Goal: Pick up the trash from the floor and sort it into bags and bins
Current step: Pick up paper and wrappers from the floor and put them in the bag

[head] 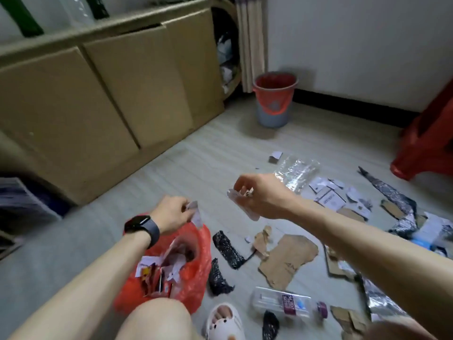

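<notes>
My left hand (pixel 171 213), with a dark watch on the wrist, pinches a small white paper scrap (pixel 196 214) just above the open red plastic bag (pixel 196 278), which holds paper and wrappers. My right hand (pixel 255 195) hovers over the floor to the right and grips a clear plastic wrapper (pixel 245 207) with small bits in its fingers. Torn cardboard (pixel 286 261), black foam pieces (pixel 226 249), paper scraps (pixel 331 195), crumpled clear plastic (pixel 297 174) and a plastic bottle (pixel 284 303) lie on the floor.
A grey bucket with a red liner (pixel 273 99) stands by the far wall. Cardboard-fronted cabinets (pixel 98 99) run along the left. A red plastic stool (pixel 426 143) is at the right. My knee and a white slipper (pixel 224 322) are at the bottom.
</notes>
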Demonstrator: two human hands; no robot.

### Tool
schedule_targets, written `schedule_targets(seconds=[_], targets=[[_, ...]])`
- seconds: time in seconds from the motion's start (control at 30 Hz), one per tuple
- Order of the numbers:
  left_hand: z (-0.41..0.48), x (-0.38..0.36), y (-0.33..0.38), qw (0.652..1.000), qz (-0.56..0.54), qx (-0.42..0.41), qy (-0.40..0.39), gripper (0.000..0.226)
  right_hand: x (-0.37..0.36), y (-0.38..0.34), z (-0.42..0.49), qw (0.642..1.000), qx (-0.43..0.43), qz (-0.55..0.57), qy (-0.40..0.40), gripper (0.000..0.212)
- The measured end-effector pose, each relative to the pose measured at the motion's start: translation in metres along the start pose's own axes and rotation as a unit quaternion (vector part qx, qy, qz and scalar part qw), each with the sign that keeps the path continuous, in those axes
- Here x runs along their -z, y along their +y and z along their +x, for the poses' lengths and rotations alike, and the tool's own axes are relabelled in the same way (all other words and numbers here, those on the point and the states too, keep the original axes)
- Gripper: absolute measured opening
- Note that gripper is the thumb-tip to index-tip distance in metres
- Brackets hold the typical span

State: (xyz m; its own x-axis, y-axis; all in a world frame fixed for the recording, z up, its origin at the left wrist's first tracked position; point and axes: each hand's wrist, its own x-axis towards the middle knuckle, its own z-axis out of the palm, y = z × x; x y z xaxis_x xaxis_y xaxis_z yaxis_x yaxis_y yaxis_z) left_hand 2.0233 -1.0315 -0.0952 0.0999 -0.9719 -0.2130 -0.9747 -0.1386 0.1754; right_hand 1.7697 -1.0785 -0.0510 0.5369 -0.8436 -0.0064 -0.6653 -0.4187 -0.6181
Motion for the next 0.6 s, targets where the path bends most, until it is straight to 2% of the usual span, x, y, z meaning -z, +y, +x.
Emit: schedule_targets(seconds=[0.07, 0.2, 0.37, 0.5, 0.6], targets=[[-0.021, -0.015, -0.035, 0.999, -0.013, 0.033, 0.001, 0.016, -0.019, -0.032, 0.011, 1.0, 0.025, 0.006, -0.016, 0.027], [-0.067, -0.049, -0.087, 0.991, -0.082, 0.107, 0.004, 0.023, -0.081, -0.072, 0.028, 0.997, 0.025, 0.029, -0.063, 0.019], [-0.092, -0.063, -0.119, 0.982, -0.123, 0.135, -0.048, 0.044, -0.128, -0.082, 0.029, 0.981, 0.007, 0.02, -0.193, 0.042], [-0.08, -0.048, -0.125, 0.986, -0.101, 0.126, -0.035, 0.044, -0.113, -0.061, 0.039, 0.982, -0.011, -0.025, -0.185, 0.036], [-0.059, -0.037, -0.096, 0.991, -0.114, 0.074, 0.011, 0.035, -0.08, -0.032, 0.047, 0.986, -0.024, -0.064, -0.153, 0.032]])
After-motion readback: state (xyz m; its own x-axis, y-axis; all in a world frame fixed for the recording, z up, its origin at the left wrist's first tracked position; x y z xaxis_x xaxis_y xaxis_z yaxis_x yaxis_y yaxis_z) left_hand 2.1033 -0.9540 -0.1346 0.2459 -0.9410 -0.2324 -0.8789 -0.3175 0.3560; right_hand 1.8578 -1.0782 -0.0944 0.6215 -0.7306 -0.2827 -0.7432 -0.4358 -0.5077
